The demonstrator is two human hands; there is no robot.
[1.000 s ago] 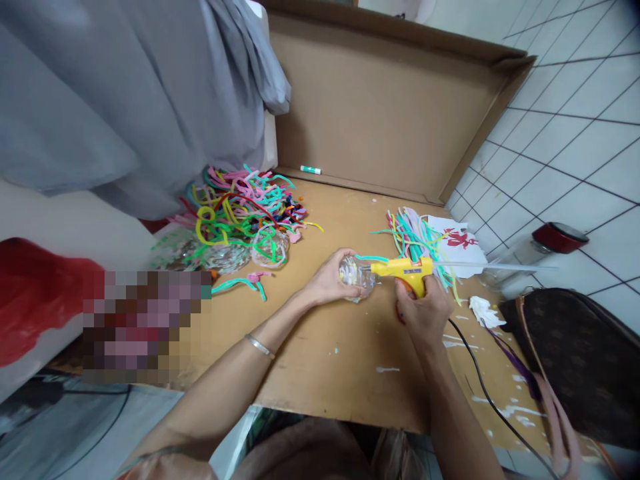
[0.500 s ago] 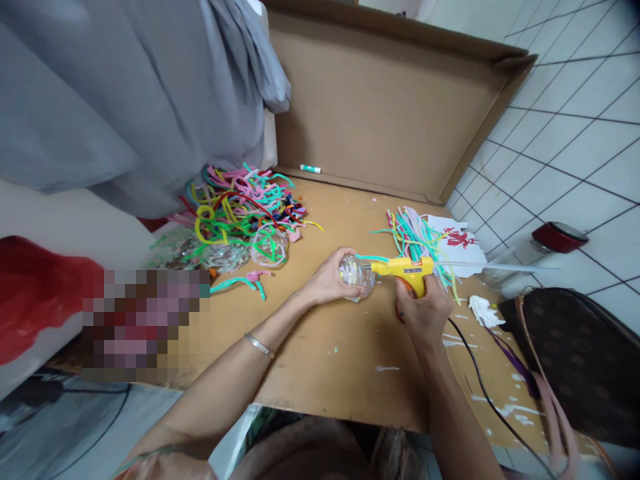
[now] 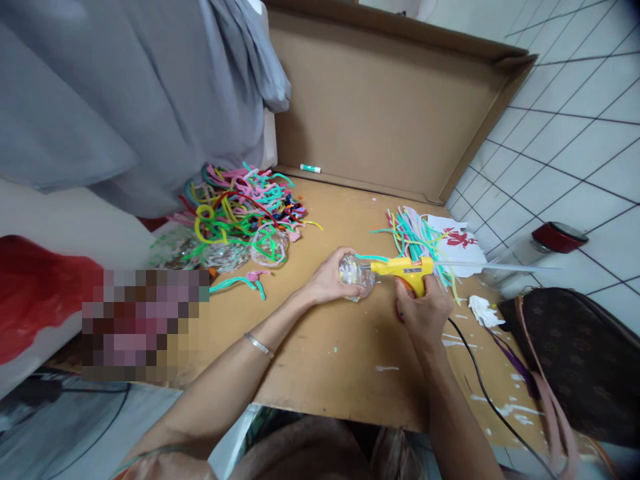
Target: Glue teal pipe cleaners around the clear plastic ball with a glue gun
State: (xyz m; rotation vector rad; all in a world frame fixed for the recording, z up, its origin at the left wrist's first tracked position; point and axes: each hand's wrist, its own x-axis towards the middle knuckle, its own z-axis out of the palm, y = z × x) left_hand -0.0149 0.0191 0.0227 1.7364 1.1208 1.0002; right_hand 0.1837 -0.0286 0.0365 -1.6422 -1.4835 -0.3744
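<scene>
So from my remote seat: left hand (image 3: 331, 279) half-curled around a clear plastic piece (image 3: 357, 276), right hand (image 3: 429, 305) wrapped tight on the yellow glue gun (image 3: 403, 268) at the piece's 3 o'clock, long axis 3-to-9, pointing at it.

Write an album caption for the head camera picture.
Left hand holds a clear piece, right hand points a yellow glue gun at it; colorful pipe cleaners lie nearby.

You hold a yellow hot-glue gun (image 3: 411, 268) roughly level, its nozzle (image 3: 367, 267) pointing to your left at the small, clear plastic container (image 3: 364, 283) you also hold. A long translucent glue stick (image 3: 495, 266) juts from the rear. A turquoise pipe cleaner (image 3: 371, 257) extends from the container, just above the nozzle.
</scene>
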